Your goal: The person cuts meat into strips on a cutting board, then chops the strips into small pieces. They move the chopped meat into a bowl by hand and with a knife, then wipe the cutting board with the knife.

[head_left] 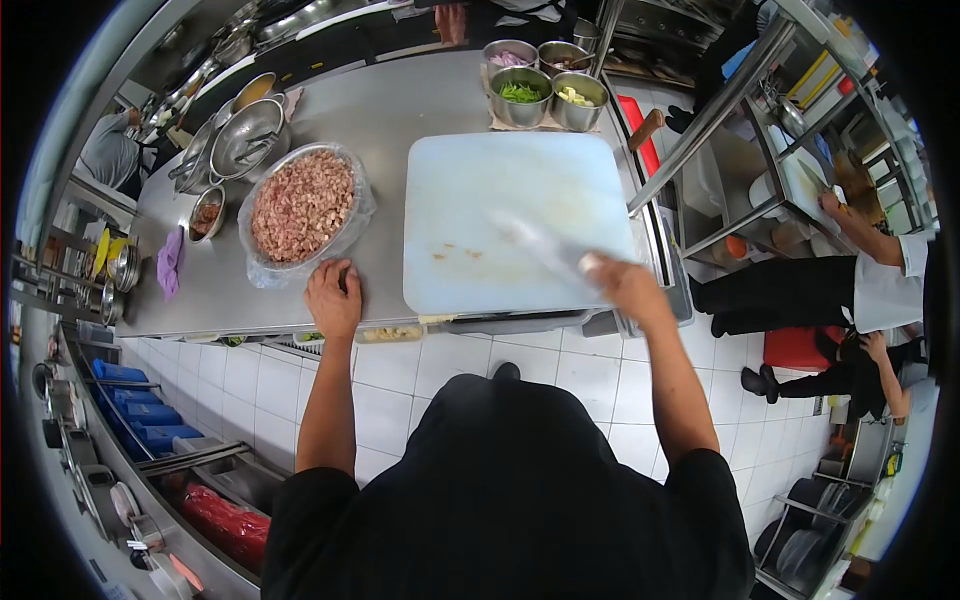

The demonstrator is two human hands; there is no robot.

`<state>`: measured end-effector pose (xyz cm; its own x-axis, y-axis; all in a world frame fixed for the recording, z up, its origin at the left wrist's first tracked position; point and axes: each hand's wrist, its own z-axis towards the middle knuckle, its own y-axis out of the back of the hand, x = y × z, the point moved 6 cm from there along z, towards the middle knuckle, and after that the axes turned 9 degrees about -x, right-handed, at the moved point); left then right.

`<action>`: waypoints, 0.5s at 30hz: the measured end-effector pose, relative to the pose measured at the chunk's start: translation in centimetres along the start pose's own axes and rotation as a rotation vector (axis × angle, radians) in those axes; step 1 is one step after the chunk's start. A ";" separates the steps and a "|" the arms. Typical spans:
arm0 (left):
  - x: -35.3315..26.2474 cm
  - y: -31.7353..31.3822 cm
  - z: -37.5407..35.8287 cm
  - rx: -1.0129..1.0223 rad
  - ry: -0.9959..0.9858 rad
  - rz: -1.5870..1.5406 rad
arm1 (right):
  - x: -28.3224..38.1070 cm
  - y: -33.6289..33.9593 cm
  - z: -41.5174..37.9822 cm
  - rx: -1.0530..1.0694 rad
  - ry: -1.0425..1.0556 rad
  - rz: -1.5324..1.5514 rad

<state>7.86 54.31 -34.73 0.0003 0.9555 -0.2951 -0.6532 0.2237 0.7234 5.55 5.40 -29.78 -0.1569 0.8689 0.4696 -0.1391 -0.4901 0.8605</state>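
A knife point(540, 245), its blade smeared by motion, is in my right hand point(632, 290). The fingers close around its handle, and the blade slants across a white cutting board point(515, 180). A few small brown scraps lie on the board's lower left. My left hand point(333, 298) holds nothing and rests on the counter's front edge, fingers loosely bent and apart. Just beyond it stands a wide metal bowl of chopped raw meat point(303, 205), with clear plastic wrap point(362, 205) hanging over its rim.
Several metal pots with cut vegetables, including chopped greens point(520, 93), stand behind the board. Left of the meat are a small bowl point(207, 214), an empty-looking metal bowl point(250, 140) and a purple cloth point(171, 263). A co-worker point(880, 280) handles a knife at another board on the right.
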 end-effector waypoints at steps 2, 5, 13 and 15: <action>-0.3 0.4 0.0 0.009 0.007 0.001 | -5.2 2.4 1.4 -0.170 -0.367 -0.021; -0.2 0.3 0.1 0.019 0.019 -0.006 | -5.2 2.4 1.4 -0.222 -0.294 -0.079; 0.2 0.2 0.0 0.014 0.011 -0.005 | -0.3 -1.0 -0.9 0.000 -0.016 -0.019; 0.3 0.1 -0.2 0.018 0.012 -0.005 | -6.2 -1.9 -0.4 0.103 -0.344 0.239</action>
